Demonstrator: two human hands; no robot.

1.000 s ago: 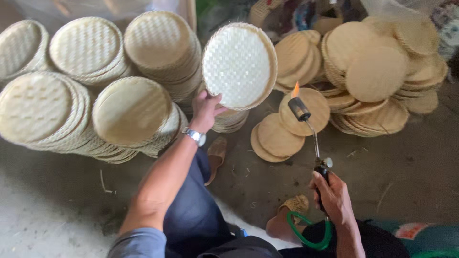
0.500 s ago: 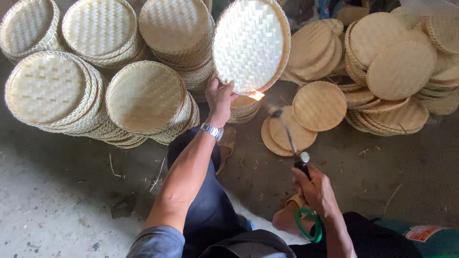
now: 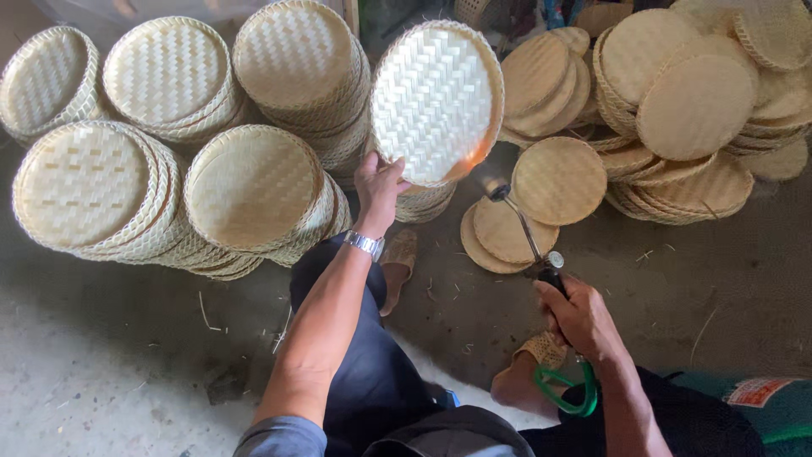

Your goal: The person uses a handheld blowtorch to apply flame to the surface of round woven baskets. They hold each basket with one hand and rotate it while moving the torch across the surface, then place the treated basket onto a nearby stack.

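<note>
My left hand grips the lower edge of a round woven bamboo tray, held upright with its pale inside facing me. My right hand holds a gas torch by its black handle, with a green hose looping below the wrist. The torch nozzle points up at the tray's lower right rim, where an orange flame glows against the weave. A metal watch sits on my left wrist. My legs in dark trousers and sandalled feet are below.
Stacks of pale woven trays stand to the left and behind. Piles of darker, upside-down trays fill the right side, with a few lying just past the torch. The concrete floor is dusty with bamboo scraps.
The torch has swung from the right toward the tray, and its flame now licks the lower right rim. The tray has been turned slightly in my left hand.
</note>
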